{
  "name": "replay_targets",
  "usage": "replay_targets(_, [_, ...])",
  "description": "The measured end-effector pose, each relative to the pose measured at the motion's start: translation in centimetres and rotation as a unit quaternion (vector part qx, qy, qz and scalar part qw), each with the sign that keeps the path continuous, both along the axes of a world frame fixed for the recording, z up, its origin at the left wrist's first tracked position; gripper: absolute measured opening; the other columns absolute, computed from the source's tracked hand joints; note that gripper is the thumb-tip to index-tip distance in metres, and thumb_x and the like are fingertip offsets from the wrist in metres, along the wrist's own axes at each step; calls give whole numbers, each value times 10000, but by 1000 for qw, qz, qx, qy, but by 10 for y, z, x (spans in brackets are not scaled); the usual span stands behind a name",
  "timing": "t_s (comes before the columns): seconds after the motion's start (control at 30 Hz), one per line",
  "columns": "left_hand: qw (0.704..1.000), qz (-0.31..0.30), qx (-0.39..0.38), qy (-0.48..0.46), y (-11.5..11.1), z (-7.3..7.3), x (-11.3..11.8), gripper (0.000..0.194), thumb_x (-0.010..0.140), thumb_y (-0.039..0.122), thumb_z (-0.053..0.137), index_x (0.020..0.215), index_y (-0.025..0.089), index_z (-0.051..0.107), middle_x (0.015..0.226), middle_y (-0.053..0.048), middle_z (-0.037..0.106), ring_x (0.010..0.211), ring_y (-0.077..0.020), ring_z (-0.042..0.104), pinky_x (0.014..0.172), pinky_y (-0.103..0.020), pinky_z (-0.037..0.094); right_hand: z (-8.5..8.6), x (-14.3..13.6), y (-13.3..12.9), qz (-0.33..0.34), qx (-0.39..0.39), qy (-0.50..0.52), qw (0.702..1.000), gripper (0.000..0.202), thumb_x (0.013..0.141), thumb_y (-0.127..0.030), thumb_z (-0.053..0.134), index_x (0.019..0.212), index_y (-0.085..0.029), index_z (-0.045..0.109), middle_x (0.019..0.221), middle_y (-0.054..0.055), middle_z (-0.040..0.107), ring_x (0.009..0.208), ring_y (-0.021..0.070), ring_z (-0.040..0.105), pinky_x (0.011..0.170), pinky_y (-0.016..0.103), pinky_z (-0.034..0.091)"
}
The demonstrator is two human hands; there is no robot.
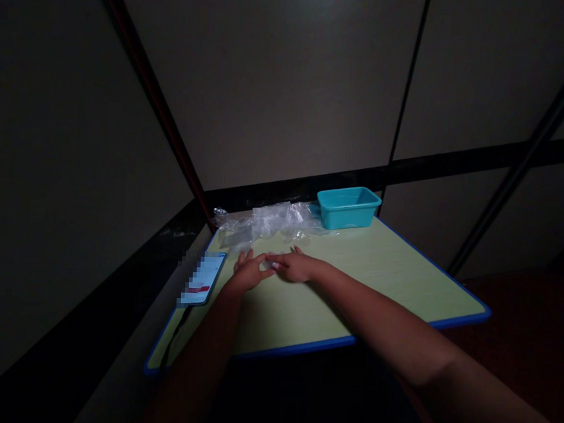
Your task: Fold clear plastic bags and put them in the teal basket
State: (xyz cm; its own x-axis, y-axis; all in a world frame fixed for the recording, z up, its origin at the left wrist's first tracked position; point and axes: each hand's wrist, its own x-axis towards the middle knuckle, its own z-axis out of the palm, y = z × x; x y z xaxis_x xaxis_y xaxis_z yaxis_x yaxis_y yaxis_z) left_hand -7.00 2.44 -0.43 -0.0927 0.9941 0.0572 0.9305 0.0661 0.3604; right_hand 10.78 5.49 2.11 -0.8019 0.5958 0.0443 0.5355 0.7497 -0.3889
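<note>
Over the middle of the table, my left hand [249, 273] and my right hand [297, 267] meet at the fingertips. Between them is a small piece of clear plastic [275, 261], pinched by thumb and index finger on both sides. Its exact shape is too dim and small to make out. The other fingers of each hand are spread out, away from the plastic. Just beyond my hands lies a crumpled heap of clear plastic bags [277, 222].
A turquoise plastic basket [349, 214] stands at the table's back right, beside the bags. At the left edge lies a phone [204, 280] with a lit screen and a dark cable. Dark panelled walls [285, 113] close in behind the blue-edged table [391, 277].
</note>
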Motion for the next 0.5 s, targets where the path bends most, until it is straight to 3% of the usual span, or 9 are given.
replay_targets(0.1, [999, -3, -40, 30, -1, 1, 2, 586, 740, 496, 610, 1296, 378, 468, 1495, -99, 240, 1380, -374, -21, 1018, -584, 170, 5, -2, -6, 22, 46, 7, 999, 388, 912, -324, 330, 1230, -252, 540, 1278, 72, 554, 1182, 253, 482, 1042, 587, 132])
replay_targets(0.17, [998, -2, -40, 39, -2, 2, 3, 636, 744, 536, 588, 1334, 374, 416, 1510, -109, 185, 1377, -367, -66, 1012, -602, 164, 8, -1, -7, 22, 64, 9, 998, 367, 904, -314, 343, 1166, -251, 592, 1240, 75, 580, 1147, 251, 508, 1033, 563, 194])
replay_targets(0.23, [998, 8, -40, 46, -2, 2, 3, 733, 720, 592, 583, 1373, 347, 358, 1516, -128, 148, 1374, -366, -80, 1009, -613, 156, 9, 2, -7, 18, 73, 2, 997, 371, 867, -282, 401, 1190, -277, 583, 1323, 76, 506, 1207, 261, 451, 1021, 560, 225])
replay_targets(0.37, [997, 17, -36, 60, -1, 2, 3, 873, 678, 651, 585, 1415, 295, 280, 1515, -165, 101, 1374, -368, -78, 997, -632, 156, 7, 6, -2, 32, 59, -53, 996, 565, 753, -161, 494, 1286, -348, 493, 1503, 35, 210, 1369, 281, 157, 1021, 603, 181])
replay_targets(0.5, [997, 14, -44, 59, -1, 3, 3, 901, 674, 663, 574, 1425, 280, 257, 1517, -174, 50, 1372, -363, -97, 1001, -626, 149, 5, 5, 2, 40, 35, -64, 997, 559, 787, -156, 458, 1309, -357, 461, 1523, 12, 91, 1387, 259, 22, 1033, 605, 133])
